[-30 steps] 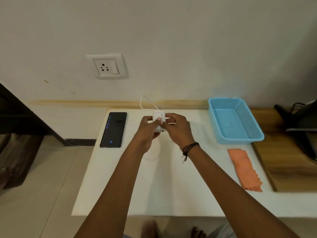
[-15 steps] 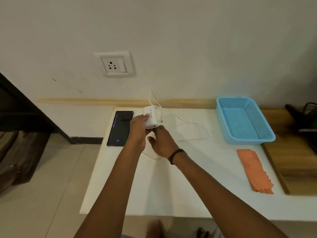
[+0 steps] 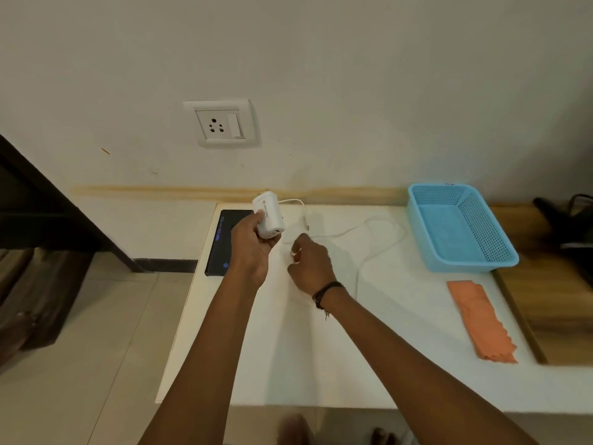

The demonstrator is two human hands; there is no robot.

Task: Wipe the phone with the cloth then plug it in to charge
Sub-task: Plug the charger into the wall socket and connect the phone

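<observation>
A black phone [image 3: 221, 248] lies screen up at the far left corner of the white table [image 3: 288, 364], partly hidden by my left hand. My left hand [image 3: 252, 252] is shut on a white charger adapter [image 3: 269, 218] and holds it raised above the table, tilted toward the wall. Its white cable [image 3: 369, 239] loops loosely over the table to the right. My right hand [image 3: 308, 264] pinches part of that cable just below the adapter. An orange cloth [image 3: 479, 319] lies flat near the right edge of the table. A white wall socket [image 3: 221, 126] sits above the phone.
A light blue plastic basket [image 3: 462, 226] stands at the table's far right. A wooden surface [image 3: 558, 303] adjoins the table on the right, with dark objects [image 3: 568, 226] on it. Tiled floor and dark furniture [image 3: 38, 220] lie to the left.
My left hand has lifted the adapter up and leftward, toward the wall socket. My right hand has let go of the adapter and dropped to the cable. The cable has spread out to the right.
</observation>
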